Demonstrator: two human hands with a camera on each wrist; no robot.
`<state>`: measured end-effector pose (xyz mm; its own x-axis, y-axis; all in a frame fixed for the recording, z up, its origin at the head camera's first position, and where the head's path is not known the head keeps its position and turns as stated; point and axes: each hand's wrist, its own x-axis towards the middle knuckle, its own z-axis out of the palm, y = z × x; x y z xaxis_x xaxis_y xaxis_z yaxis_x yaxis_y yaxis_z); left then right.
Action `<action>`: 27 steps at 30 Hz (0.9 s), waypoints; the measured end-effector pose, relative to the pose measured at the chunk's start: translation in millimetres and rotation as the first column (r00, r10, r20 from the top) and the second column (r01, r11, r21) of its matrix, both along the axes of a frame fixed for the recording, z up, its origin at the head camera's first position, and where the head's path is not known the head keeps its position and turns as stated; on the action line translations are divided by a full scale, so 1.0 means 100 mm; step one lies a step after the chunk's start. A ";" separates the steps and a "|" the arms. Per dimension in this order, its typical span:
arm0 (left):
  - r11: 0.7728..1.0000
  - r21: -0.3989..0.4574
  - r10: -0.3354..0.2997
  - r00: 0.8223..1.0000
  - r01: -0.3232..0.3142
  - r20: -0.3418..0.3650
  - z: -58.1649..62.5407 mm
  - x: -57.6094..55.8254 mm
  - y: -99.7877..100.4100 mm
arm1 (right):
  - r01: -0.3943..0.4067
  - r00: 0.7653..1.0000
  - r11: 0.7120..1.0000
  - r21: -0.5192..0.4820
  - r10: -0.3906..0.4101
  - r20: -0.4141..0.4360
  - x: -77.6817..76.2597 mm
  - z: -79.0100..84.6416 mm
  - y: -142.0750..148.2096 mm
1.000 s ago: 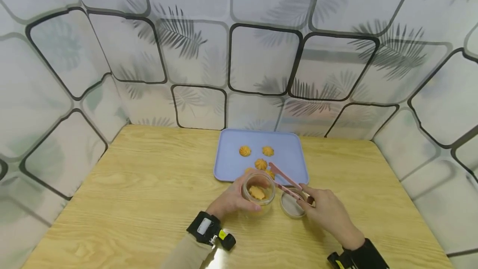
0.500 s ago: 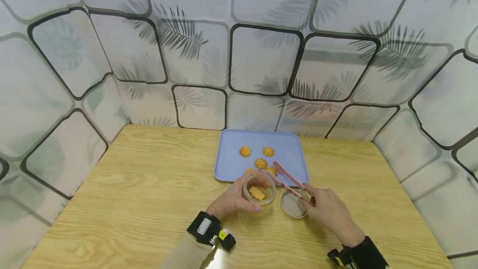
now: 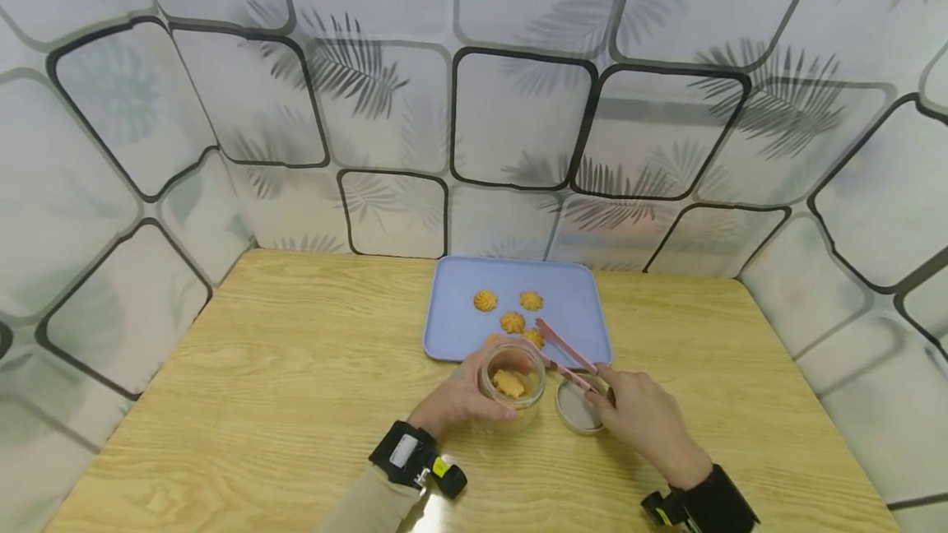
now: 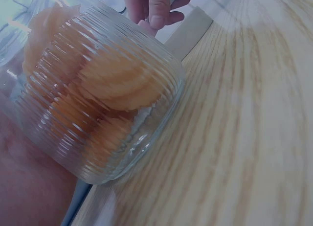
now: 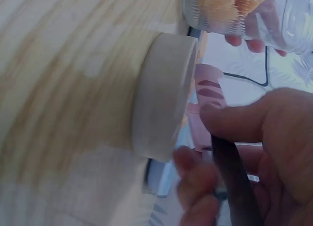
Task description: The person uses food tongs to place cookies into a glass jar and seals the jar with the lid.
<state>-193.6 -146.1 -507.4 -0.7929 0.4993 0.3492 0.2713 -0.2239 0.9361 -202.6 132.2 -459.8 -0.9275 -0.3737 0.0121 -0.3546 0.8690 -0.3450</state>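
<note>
In the head view my left hand (image 3: 462,393) grips a ribbed glass jar (image 4: 142,55), tilted with its mouth facing up. Several piped butter cookies (image 4: 120,81) lie inside it. My right hand (image 3: 648,418) holds a pair of pink tongs (image 3: 567,346), thumb and fingers on its two arms. The tips reach over the near edge of the blue tray (image 3: 578,290). One cookie (image 3: 534,337) sits between the parted tips. Against it lies another cookie (image 3: 512,322). The jar and left fingers partly cover a further cookie near the tray's front edge.
Two more cookies, one at left (image 3: 485,300) and one at right (image 3: 531,300), lie farther back on the tray. A round jar lid (image 3: 576,408) rests on the wooden table (image 3: 296,352) below the tongs, right of the jar. A patterned curtain (image 3: 526,122) surrounds the table.
The tongs' tips shifted slightly right, then back left around the front cookie. That cookie and the one beside it have moved a little left. The left hand and jar stay in place.
</note>
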 end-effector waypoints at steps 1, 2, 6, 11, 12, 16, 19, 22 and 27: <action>1.000 0.003 -0.006 1.000 0.006 -0.006 0.01 0.00 0.00 | -0.003 1.000 1.000 0.002 0.003 -0.017 0.00 -0.01 0.00; 1.000 0.007 -0.011 1.000 0.012 -0.015 0.01 0.00 0.00 | -0.008 0.999 1.000 0.006 0.008 -0.036 -0.01 -0.02 0.00; 1.000 0.008 -0.022 0.999 0.022 -0.045 0.03 0.00 0.00 | -0.019 0.997 1.000 -0.014 0.018 -0.072 -0.02 -0.05 0.01; 1.000 -0.016 0.020 1.000 -0.020 0.003 0.01 0.02 -0.01 | 0.007 1.000 0.993 -0.115 -0.010 -0.025 -0.02 -0.04 0.07; 0.999 -0.018 0.029 1.000 -0.029 0.013 0.00 0.02 -0.01 | 0.011 1.000 0.991 -0.134 -0.014 -0.020 -0.02 -0.02 0.09; 0.999 -0.014 0.040 0.999 -0.040 0.020 -0.04 0.02 0.00 | 0.001 1.000 0.980 -0.199 -0.006 -0.024 -0.02 0.01 0.15; 0.999 -0.006 0.040 0.999 -0.039 0.026 -0.05 0.02 0.00 | -0.004 1.000 0.975 -0.224 -0.003 -0.030 -0.02 0.04 0.16; 0.999 -0.002 0.036 0.999 -0.036 0.032 -0.04 0.02 0.00 | -0.002 1.000 0.978 -0.209 -0.004 -0.030 -0.03 0.06 0.15; 1.000 0.001 0.027 0.999 -0.027 0.017 -0.04 0.00 -0.01 | -0.026 0.999 0.989 -0.143 0.020 -0.041 -0.05 0.04 0.13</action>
